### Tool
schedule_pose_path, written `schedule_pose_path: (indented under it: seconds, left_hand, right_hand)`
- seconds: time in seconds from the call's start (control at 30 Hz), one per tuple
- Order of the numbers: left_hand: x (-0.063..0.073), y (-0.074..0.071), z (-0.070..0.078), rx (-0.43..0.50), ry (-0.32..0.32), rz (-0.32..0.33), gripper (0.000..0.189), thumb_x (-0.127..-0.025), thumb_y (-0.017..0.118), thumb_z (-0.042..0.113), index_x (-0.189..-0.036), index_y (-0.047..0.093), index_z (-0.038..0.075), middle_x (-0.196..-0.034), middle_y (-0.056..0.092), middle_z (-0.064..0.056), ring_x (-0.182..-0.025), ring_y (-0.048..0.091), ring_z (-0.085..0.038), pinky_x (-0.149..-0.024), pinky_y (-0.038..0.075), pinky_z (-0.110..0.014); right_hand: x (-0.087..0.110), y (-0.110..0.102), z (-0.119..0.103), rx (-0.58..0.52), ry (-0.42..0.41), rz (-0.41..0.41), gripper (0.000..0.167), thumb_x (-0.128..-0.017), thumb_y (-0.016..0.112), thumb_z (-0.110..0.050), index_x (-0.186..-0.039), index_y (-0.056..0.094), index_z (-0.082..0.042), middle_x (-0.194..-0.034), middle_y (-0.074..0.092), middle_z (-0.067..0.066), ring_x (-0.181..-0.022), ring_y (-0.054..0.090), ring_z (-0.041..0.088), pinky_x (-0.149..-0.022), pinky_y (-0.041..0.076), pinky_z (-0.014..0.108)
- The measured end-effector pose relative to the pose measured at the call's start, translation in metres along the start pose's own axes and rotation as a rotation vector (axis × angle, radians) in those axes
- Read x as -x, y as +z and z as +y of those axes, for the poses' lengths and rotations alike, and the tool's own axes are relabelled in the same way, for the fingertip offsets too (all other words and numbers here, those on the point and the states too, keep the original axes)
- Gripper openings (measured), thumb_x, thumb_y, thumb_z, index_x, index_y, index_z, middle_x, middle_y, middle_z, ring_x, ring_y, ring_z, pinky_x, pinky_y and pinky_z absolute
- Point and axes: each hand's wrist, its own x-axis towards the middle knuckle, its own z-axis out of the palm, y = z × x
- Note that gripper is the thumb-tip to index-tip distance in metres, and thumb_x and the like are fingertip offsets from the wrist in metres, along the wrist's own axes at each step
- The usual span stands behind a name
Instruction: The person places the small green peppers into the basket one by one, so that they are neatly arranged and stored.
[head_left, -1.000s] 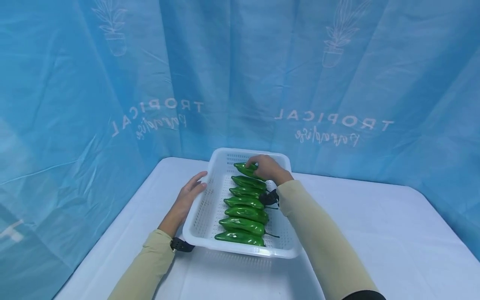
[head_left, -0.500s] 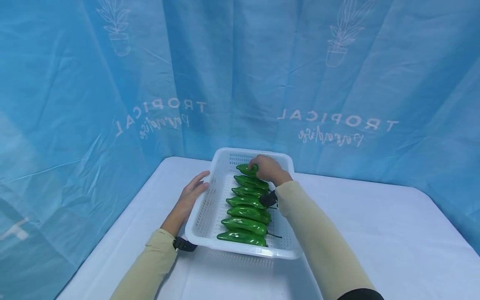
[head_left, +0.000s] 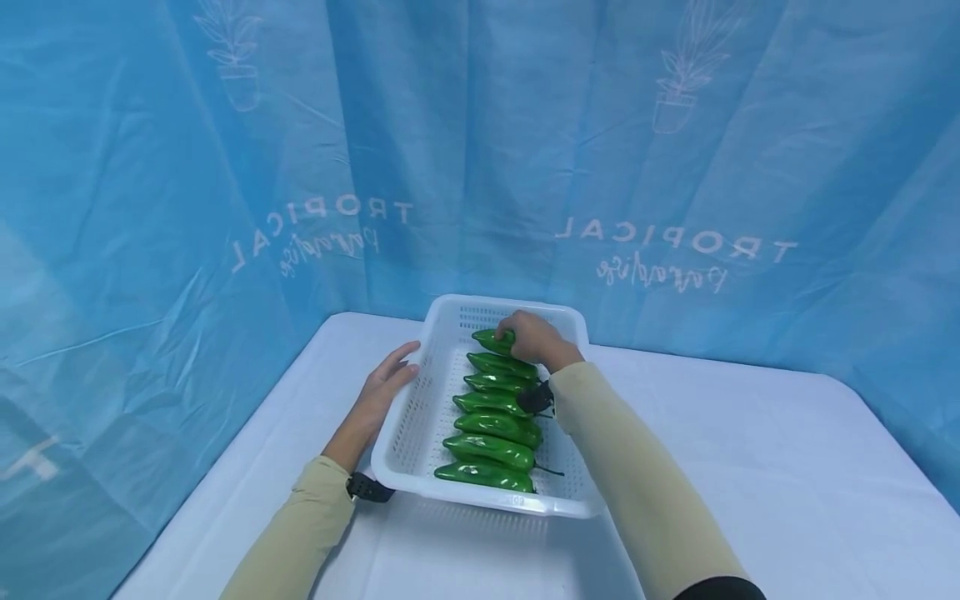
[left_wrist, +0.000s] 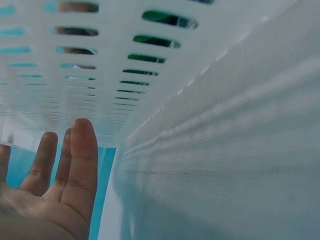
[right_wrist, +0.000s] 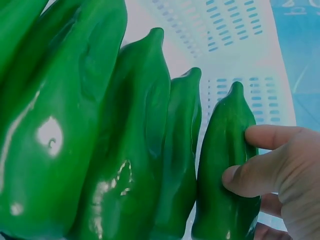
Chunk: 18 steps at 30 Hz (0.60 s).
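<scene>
A white slotted plastic basket [head_left: 392,450] holds several glossy green peppers [head_left: 491,425] lying side by side in a row. My right hand [head_left: 532,337] reaches in at the far end and holds the farthest green pepper [head_left: 491,340]. In the right wrist view, thumb and fingers lie on either side of that green pepper [right_wrist: 225,135], next to its neighbour. Along the basket's left wall, my left hand [head_left: 375,396] rests with extended fingers. Seen from the left wrist, these fingers [left_wrist: 82,155] lie against the slotted wall [left_wrist: 110,45]. The held pepper's stem end is hidden by my right hand.
The basket stands on a table with a white cloth [head_left: 720,442], which extends to both sides and in front. Blue printed curtains [head_left: 517,150] hang close behind and at the left. My right forearm crosses the basket's right rim.
The farthest pepper, slanted a second ago, now lies closer to the row's direction, still in my right hand. The head view has shifted slightly. My left hand stays at the basket wall.
</scene>
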Motion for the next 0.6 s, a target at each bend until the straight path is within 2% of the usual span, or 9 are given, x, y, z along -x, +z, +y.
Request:
schedule_pose_path:
  seconds: [0.17, 0.4, 0.6]
  left_hand:
    - [-0.0026, 0.0032, -0.0031, -0.016, -0.009, -0.022, 0.054, -0.101, 0.052, 0.043, -0.151, 0.034, 0.036, -0.153, 0.041, -0.009, -0.133, 0.051, -0.041, -0.1, 0.054, -0.054]
    - [0.0, 0.0018, 0.0003, -0.028, 0.009, 0.003, 0.055, -0.1, 0.051, 0.046, -0.151, 0.034, 0.036, -0.152, 0.041, -0.01, -0.133, 0.051, -0.041, -0.1, 0.053, -0.055]
    - [0.0005, 0.0006, 0.0004, -0.025, 0.001, 0.006, 0.055, -0.1, 0.051, 0.045, -0.152, 0.033, 0.037, -0.153, 0.04, -0.009, -0.135, 0.05, -0.041, -0.102, 0.052, -0.055]
  right_hand:
    - [0.0014, 0.0026, 0.006, 0.01, 0.01, 0.001, 0.049, -0.087, 0.047, 0.011, -0.124, 0.069, -0.012, -0.13, 0.062, 0.011, -0.107, 0.055, 0.024, -0.079, 0.042, 0.035]
    - [0.0, 0.0013, 0.0045, 0.003, 0.01, 0.008, 0.051, -0.086, 0.047, 0.012, -0.126, 0.067, -0.012, -0.131, 0.06, 0.013, -0.104, 0.053, 0.024, -0.078, 0.042, 0.035]
    - [-0.0002, 0.0, -0.0003, 0.034, 0.025, 0.001, 0.049, -0.086, 0.049, 0.011, -0.126, 0.067, -0.012, -0.13, 0.058, 0.013, -0.106, 0.054, 0.025, -0.084, 0.045, 0.035]
